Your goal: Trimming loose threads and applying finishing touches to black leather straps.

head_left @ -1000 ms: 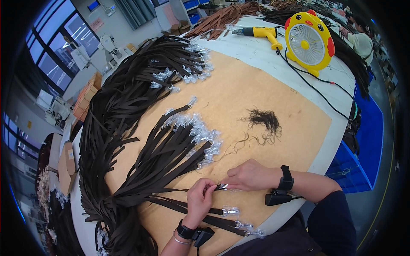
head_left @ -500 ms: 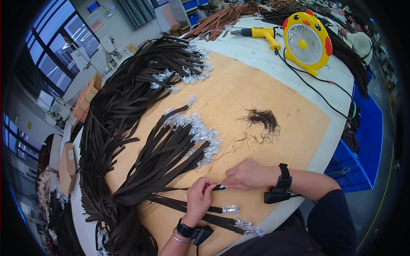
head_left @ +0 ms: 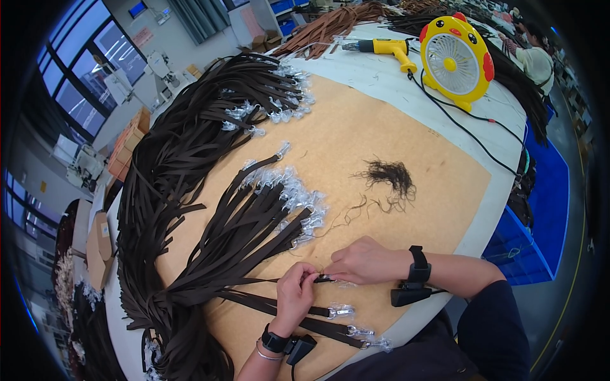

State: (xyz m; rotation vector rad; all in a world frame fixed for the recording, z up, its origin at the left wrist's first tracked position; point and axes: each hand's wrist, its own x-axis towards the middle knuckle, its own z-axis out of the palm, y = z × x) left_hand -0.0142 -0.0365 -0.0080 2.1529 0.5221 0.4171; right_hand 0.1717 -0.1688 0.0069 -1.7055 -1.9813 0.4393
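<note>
Pinching left hand (head_left: 295,292): lower centre of the frame, thumb and fingers closed on a flat dark-brown strap (head_left: 262,280) near its end.
Right hand (head_left: 359,260): just to the right, fingertips bunched at the same strap's tip; whether they grip fabric or metal cannot be told.
What has changed: the right fingertips have edged toward the left hand, narrowing the gap and hiding more of the tip; both hands now appear intent on that short stretch.
Strap's direction: tip toward the right of the frame, tail running left into the gathered strands; its long axis lies nearly level across the picture.
Spare straps: below the hands, three silver metal clips in clear plastic (head_left: 342,311) point rightward.
Gathered bunch: left of centre, more plastic-wrapped clips (head_left: 289,190) fan out toward the upper right.
Worktop: a tan flat sheet (head_left: 438,171), with a tuft of dark loose threads (head_left: 393,181) right of centre.
Farther out: a large heap of dark straps (head_left: 184,136) at upper left; a yellow pistol-shaped tool (head_left: 389,47) and yellow chick-shaped fan (head_left: 450,64) at upper right; a blue plastic bin (head_left: 543,216) at the right.
</note>
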